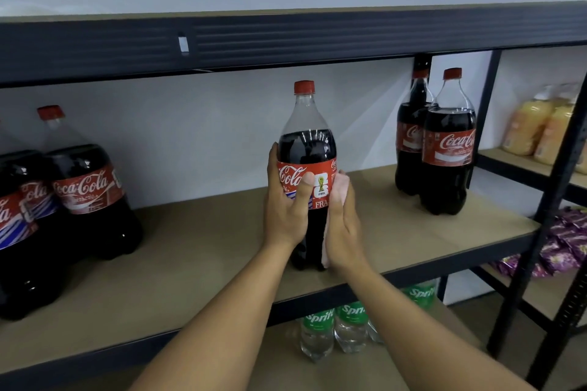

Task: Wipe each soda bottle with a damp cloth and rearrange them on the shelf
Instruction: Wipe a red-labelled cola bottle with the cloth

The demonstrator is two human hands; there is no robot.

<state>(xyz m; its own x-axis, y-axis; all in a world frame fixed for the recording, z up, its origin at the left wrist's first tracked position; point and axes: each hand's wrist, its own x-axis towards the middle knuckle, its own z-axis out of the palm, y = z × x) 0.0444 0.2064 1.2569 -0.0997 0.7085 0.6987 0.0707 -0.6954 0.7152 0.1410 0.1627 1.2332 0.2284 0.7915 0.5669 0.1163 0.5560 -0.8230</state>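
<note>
The cola bottle [306,136] stood upright near the front edge of the middle shelf [190,247], about halfway along it. The person's left hand [284,216] gripped it, fingers curled round the far side and thumb laid across the red label. The right hand [344,225] lay flat, fingers straight, pressing a pale pink cloth [340,184] against the bottle's right side. A cluster of cola bottles [85,194] stood well apart at the left, a pair of cola bottles [448,152] at the right, and Sprite bottles [317,330] on the level below.
</note>
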